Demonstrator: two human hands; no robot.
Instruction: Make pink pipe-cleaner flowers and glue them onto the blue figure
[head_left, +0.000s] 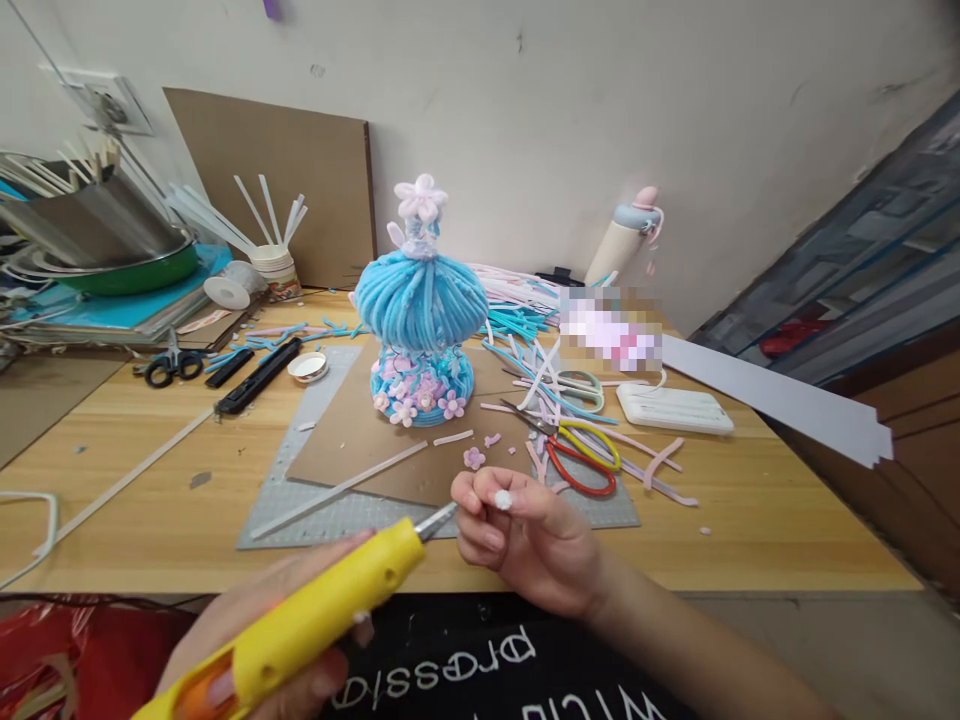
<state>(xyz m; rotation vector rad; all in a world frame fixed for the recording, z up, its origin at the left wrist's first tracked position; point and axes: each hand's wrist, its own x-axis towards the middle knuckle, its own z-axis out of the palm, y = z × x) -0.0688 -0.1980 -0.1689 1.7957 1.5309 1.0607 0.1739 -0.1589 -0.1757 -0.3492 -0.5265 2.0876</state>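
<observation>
My left hand (251,590) is wrapped round a yellow hot glue gun (322,605), its metal nozzle pointing up and to the right. The tip reaches the curled fingers of my right hand (536,540); whether it touches them I cannot tell. Between thumb and forefinger, that hand pinches a small white fuzzy piece (503,499). Beyond them stands a blue pipe-cleaner craft (420,300) with a domed top, a pale flower on its peak and pink flowers round its base. A loose pink flower (474,458) lies just past my right hand.
Cardboard (337,455) lies on a grey cutting mat (277,515). Right are red-and-yellow scissors (581,465), pipe cleaners (667,485) and a white power strip (675,410). Left are black scissors (174,365), a utility knife (259,378) and a glue stick (337,492). A bottle (619,245) leans behind.
</observation>
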